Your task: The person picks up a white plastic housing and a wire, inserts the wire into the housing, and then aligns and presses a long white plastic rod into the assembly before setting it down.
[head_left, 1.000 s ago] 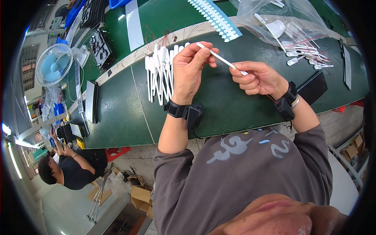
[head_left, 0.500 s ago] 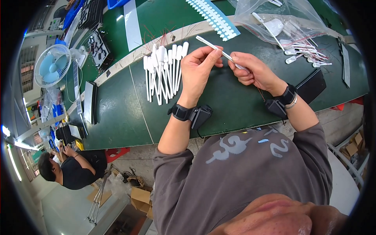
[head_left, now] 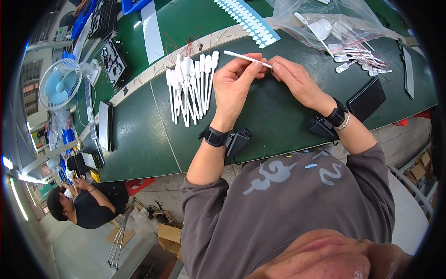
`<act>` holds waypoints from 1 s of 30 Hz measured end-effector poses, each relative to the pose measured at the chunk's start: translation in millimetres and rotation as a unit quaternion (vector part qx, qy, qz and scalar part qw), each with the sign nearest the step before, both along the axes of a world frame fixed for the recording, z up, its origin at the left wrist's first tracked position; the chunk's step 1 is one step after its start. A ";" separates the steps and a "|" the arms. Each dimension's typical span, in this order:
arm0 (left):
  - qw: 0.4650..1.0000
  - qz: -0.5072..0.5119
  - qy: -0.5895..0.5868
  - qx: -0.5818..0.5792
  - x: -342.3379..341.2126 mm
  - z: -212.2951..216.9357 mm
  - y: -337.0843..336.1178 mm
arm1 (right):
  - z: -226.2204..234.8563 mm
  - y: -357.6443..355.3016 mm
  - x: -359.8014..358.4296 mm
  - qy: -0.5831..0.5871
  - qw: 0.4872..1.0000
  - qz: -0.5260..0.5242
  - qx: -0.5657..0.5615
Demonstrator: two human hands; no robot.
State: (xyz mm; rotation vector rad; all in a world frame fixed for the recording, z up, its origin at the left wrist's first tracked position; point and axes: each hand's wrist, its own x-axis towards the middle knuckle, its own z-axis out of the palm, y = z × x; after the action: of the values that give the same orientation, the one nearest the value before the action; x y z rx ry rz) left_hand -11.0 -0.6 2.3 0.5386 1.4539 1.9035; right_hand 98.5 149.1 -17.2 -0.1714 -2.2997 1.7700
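A slim white stick-like plastic piece (head_left: 236, 55) slants between my two hands above the green table. My left hand (head_left: 236, 86) pinches it near its middle between thumb and fingers. At its lower right end, my right hand (head_left: 297, 83) closes thumb and fingertips on it; that end is partly hidden. Left of my left hand lies a row of white paddle-shaped sticks (head_left: 189, 88) with wide heads at the far side and thin red and dark wires behind them.
Beyond my right hand are a clear plastic bag (head_left: 297, 32) and a pile of white wired pieces (head_left: 360, 60). A sheet of white stickers (head_left: 248, 21) lies ahead. A black flat device (head_left: 367, 99) rests right. Far left stand a fan (head_left: 59, 83) and a seated person (head_left: 88, 200).
The stick has swung flatter and slightly left. My right hand's fingers have uncurled from around its lower part toward a fingertip hold, and the wire below that hand no longer shows.
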 end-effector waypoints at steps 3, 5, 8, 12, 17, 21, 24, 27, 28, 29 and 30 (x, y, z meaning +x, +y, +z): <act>1.000 0.026 -0.009 0.015 2.4 3.2 3.2 | 5.8 -0.4 -0.2 0.020 0.995 -0.040 0.094; 1.000 0.017 -0.008 0.009 1.6 -0.2 2.5 | 4.7 -0.7 -0.2 0.020 0.992 -0.047 0.114; 1.000 0.003 -0.010 -0.001 -0.2 -6.7 1.5 | 2.9 -1.0 -0.5 0.018 0.986 -0.057 0.156; 1.000 0.007 -0.022 -0.006 -1.8 -9.8 2.9 | 1.9 -1.7 -1.5 0.040 0.984 -0.057 0.166; 0.999 0.015 -0.037 -0.009 0.0 -10.8 2.7 | 1.8 -2.3 0.0 0.048 0.981 -0.049 0.181; 0.998 0.029 -0.051 -0.005 0.0 -12.6 3.3 | 2.6 -3.7 -0.7 0.037 0.984 -0.038 0.170; 0.998 0.039 -0.054 -0.005 0.0 -15.3 2.2 | 2.5 -6.1 0.1 0.031 0.987 -0.031 0.157; 0.996 0.039 -0.074 -0.007 -0.3 -17.5 1.6 | -4.9 -5.7 0.5 0.033 0.982 -0.016 0.187; 0.996 0.039 -0.074 -0.007 -0.1 -17.8 1.3 | -6.1 -5.6 0.6 0.033 0.982 -0.015 0.187; 0.996 0.038 -0.078 -0.006 0.2 -17.9 1.2 | -7.1 -5.4 0.7 0.035 0.981 -0.012 0.189; 0.996 0.037 -0.081 -0.006 0.5 -17.8 1.2 | -7.7 -5.3 0.8 0.037 0.981 -0.008 0.191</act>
State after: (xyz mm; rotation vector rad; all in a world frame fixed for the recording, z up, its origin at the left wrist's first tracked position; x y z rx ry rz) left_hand -10.4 0.6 -15.5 0.3216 1.3957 1.9469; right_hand 99.4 143.9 -24.8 -0.0551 -2.5188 1.2687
